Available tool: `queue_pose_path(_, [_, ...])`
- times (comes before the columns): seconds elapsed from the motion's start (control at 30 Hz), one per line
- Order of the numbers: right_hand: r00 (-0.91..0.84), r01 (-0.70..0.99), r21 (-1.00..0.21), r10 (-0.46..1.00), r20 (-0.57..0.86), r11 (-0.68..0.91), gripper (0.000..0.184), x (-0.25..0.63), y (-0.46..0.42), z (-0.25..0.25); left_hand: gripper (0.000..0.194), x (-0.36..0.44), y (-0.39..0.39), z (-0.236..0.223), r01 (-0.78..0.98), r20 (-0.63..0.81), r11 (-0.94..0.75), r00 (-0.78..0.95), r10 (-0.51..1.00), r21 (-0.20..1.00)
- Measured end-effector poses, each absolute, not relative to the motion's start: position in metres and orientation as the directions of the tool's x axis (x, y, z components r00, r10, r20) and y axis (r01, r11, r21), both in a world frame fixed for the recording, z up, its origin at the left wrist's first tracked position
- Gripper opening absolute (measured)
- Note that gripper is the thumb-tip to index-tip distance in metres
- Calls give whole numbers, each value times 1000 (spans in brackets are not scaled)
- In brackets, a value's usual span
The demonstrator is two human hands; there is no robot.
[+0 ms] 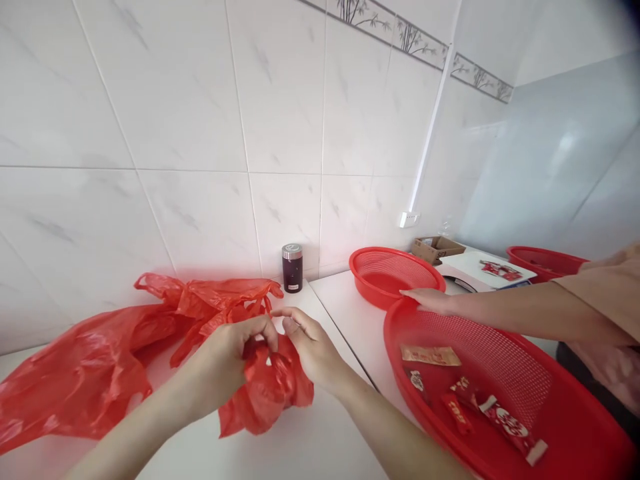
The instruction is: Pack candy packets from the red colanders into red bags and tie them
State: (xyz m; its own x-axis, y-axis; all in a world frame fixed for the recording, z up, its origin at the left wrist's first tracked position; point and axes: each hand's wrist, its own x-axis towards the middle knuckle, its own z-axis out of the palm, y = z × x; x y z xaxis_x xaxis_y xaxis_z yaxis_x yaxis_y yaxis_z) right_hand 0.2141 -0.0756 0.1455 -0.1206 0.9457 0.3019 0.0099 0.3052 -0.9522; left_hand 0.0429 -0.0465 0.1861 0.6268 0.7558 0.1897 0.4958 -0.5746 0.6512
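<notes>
My left hand (235, 353) and my right hand (313, 347) meet over a small red plastic bag (267, 393) on the white counter. Both hands pinch the bag's top edge, fingers closed on the plastic. The bag hangs bunched beneath my fingers and rests on the counter. A heap of more red plastic bags (100, 360) lies to the left, touching the one I hold.
A large red mesh basket (565, 427) at the right holds several snack packets (505, 420). Another person's hand (430, 300) rests on its far rim. A second red basket (385, 270), a dark jar (292, 268), a cardboard box (437, 248) and a third basket (543, 260) stand behind.
</notes>
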Motion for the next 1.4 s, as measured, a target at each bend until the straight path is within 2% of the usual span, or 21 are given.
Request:
queue_pose_path(0.1, [-136,-115,-970,964,228,213,33,209,-70,130,29,46,-44,165,571,409,-665,525,747,481])
queue_pose_path(0.2, [-267,-252,-964,951,154,86,24,212,-73,127,27,46,-43,150,533,559,-723,468,685,439])
queue_pose_path(0.3, [-320,-305,-952,940,121,19,11,214,-76,128,20,43,-44,144,470,602,-769,484,635,434])
queue_pose_path(0.4, [-62,-270,-945,977,205,182,12,211,-78,129,26,41,-45,139,404,524,-757,551,649,513])
queue_pose_path(0.47, [134,-162,-936,947,292,312,15,209,-81,128,32,39,-45,134,424,417,-670,547,726,610])
queue_pose_path(0.53, [186,-62,-925,915,357,374,17,210,-85,122,35,33,-42,127,455,311,-560,511,801,693])
queue_pose_path(0.6, [198,-41,-936,921,334,349,19,218,-90,107,38,18,-35,117,488,233,-448,439,868,749])
queue_pose_path(0.73, [360,-66,-979,919,159,195,25,248,-91,61,48,-21,-22,88,565,132,-260,257,957,783])
queue_pose_path(0.87, [452,-12,-993,886,103,122,27,263,-77,28,46,-28,-23,61,547,111,-212,213,971,810])
queue_pose_path(1.0, [420,137,-986,896,144,95,32,241,-61,24,43,10,-16,46,528,198,-241,138,970,814])
queue_pose_path(1.1, [340,301,-948,917,209,104,34,218,-59,22,41,43,-8,39,557,201,-239,129,971,795])
queue_pose_path(1.23, [271,442,-890,929,254,114,24,208,-60,12,37,62,-3,32,650,169,-212,129,977,730])
queue_pose_path(1.4, [199,487,-869,957,209,88,12,230,-58,5,26,51,6,28,755,144,-227,175,974,615])
